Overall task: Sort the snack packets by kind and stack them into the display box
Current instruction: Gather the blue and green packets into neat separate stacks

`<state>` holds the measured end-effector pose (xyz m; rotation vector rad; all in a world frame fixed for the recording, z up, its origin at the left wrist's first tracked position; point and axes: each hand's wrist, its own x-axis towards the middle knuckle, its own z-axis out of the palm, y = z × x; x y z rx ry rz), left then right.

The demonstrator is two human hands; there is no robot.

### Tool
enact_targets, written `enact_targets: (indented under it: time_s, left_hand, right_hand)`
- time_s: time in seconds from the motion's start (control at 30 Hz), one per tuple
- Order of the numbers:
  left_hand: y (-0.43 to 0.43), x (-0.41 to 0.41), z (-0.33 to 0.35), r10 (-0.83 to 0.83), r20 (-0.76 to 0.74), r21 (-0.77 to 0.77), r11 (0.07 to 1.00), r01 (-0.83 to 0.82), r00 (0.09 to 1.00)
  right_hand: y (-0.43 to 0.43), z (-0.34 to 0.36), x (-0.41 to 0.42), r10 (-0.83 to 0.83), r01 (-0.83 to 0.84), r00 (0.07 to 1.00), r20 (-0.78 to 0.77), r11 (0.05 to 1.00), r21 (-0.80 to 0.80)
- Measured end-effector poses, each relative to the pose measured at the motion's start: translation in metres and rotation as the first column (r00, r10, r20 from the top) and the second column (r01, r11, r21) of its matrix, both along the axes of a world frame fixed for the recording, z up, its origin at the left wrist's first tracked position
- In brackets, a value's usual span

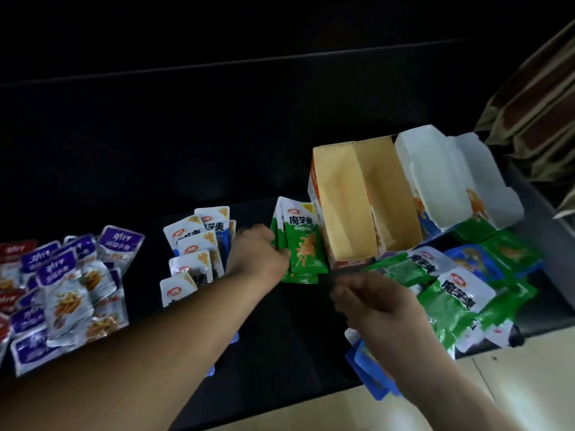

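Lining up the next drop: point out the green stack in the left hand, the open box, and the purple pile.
green stack (306, 244): head view, front of the top packet.
box (340, 200): head view, brown inner wall.
purple pile (57, 267): head view, purple header of a top packet.

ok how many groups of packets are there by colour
purple and red pile: 1
white and blue group: 1
green stack held by left hand: 1
green and blue heap on the right: 1
total: 4
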<state>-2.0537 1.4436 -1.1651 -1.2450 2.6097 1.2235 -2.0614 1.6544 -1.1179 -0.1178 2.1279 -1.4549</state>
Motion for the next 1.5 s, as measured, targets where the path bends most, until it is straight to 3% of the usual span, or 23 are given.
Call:
enact_targets:
  time_s: [0.1,0.27,0.37,0.5,0.6,0.7,0.9,1.03,1.17,1.23,1.3,1.33,1.4,1.5]
  left_hand:
    - [0.003,0.005,-0.005,-0.107,0.082,-0.163,0.979,0.119,0.991]
    - [0.012,0.012,-0.012,-0.035,0.022,-0.064,0.997,0.037,0.999]
    - [0.019,0.022,0.0,-0.049,-0.029,-0.11,0.993,0.045,0.998]
    - [0.056,0.037,0.034,-0.271,-0.097,-0.072,0.962,0.265,0.958]
    - [0.098,0.031,0.045,-0.497,-0.117,-0.094,0.867,0.489,0.86]
    - [0.135,0.002,0.041,-0.631,-0.05,-0.177,0.769,0.614,0.774]
    - [0.169,-0.03,0.023,-0.668,0.161,-0.228,0.691,0.686,0.726]
    - [0.167,-0.032,0.013,-0.627,0.146,-0.309,0.706,0.638,0.765]
    - [0.162,-0.032,0.019,-0.654,0.128,-0.431,0.64,0.636,0.745]
    - [0.156,-0.033,0.029,-0.681,0.036,-0.498,0.623,0.604,0.732]
    - [0.149,-0.031,0.043,-0.669,-0.128,-0.52,0.674,0.525,0.732]
    - [0.146,-0.027,0.049,-0.63,-0.217,-0.49,0.731,0.475,0.745]
    - [0.144,-0.016,0.062,-0.494,-0.354,-0.267,0.867,0.42,0.794]
    - [0.145,0.007,0.077,-0.312,-0.38,0.114,0.918,0.379,0.871]
  right_hand:
    - [0.01,-0.001,-0.001,0.014,-0.013,0.999,-0.036,1.0,0.024]
    - [0.032,-0.006,-0.005,-0.043,0.052,0.994,-0.102,0.994,0.094]
    - [0.056,-0.006,-0.013,-0.119,0.138,0.984,-0.134,0.98,0.145]
    - [0.092,-0.008,-0.022,-0.22,0.295,0.937,-0.269,0.915,0.277]
    - [0.116,-0.017,-0.022,-0.3,0.405,0.9,-0.318,0.844,0.352]
    - [0.125,-0.025,-0.019,-0.313,0.409,0.909,-0.275,0.795,0.449]
    - [0.115,-0.027,-0.03,-0.331,0.383,0.923,-0.196,0.754,0.534]
    - [0.113,-0.032,-0.031,-0.386,0.431,0.902,-0.193,0.769,0.472]
    - [0.116,-0.028,-0.031,-0.498,0.524,0.851,-0.165,0.791,0.315]
    - [0.117,-0.023,-0.032,-0.611,0.622,0.783,-0.117,0.767,0.159]
    - [0.116,-0.015,-0.029,-0.66,0.666,0.742,-0.12,0.745,0.019]
    - [0.114,-0.011,-0.027,-0.673,0.673,0.73,-0.122,0.738,-0.043]
    - [0.107,0.003,-0.022,-0.657,0.643,0.747,-0.102,0.753,-0.14]
    - [0.084,0.017,-0.016,-0.55,0.521,0.833,-0.058,0.815,-0.252]
